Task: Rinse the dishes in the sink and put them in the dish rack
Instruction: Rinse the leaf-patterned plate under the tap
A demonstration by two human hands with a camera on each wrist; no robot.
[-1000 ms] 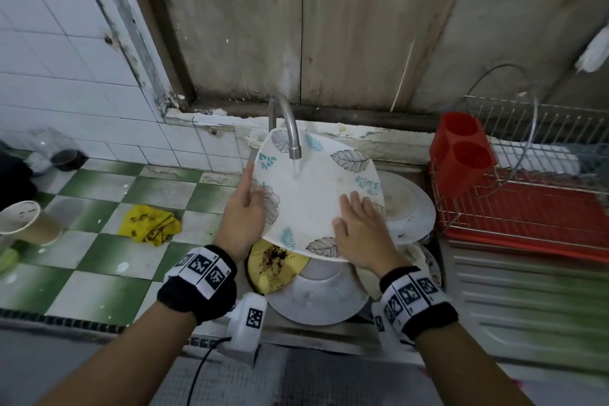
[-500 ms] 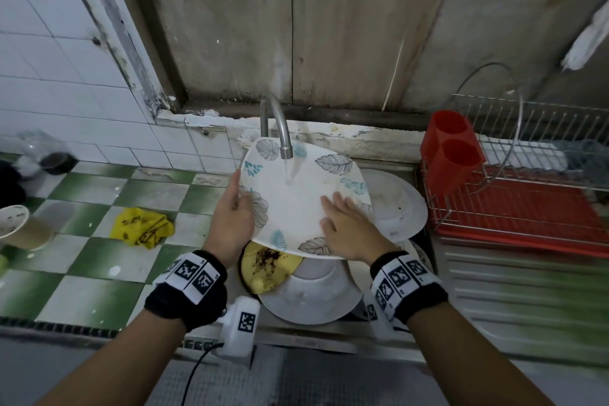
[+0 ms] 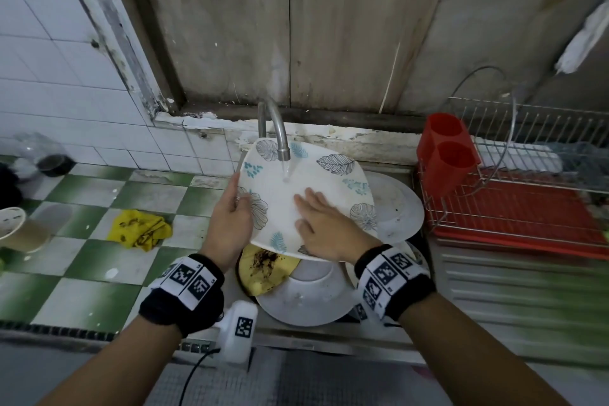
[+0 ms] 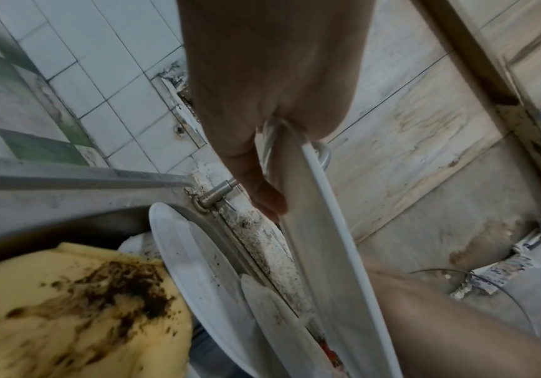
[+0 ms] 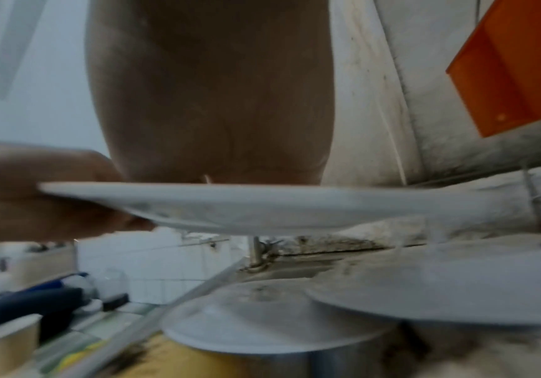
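A squarish white plate with leaf prints (image 3: 306, 181) (image 4: 321, 230) (image 5: 246, 204) is tilted under the running tap (image 3: 278, 132) above the sink. My left hand (image 3: 230, 224) (image 4: 262, 107) grips its left edge, thumb on the face and fingers behind. Flat on the plate's face lies my right hand (image 3: 321, 224) (image 5: 210, 102), fingers spread just below the water stream. Under the plate the sink holds round white plates (image 3: 306, 290) (image 3: 395, 204) and a soiled yellow dish (image 3: 263, 270) (image 4: 68, 307). The wire dish rack (image 3: 527, 188) with its red tray stands to the right.
A red twin utensil cup (image 3: 445, 155) hangs on the rack's left end. On the green-checked counter to the left lie a stained yellow cloth (image 3: 140, 229) and a paper cup (image 3: 19, 231). A ribbed steel drainboard (image 3: 527, 290) runs in front of the rack.
My right hand has slid left and up across the plate's face, toward the water stream. The left hand keeps its grip on the plate's edge.
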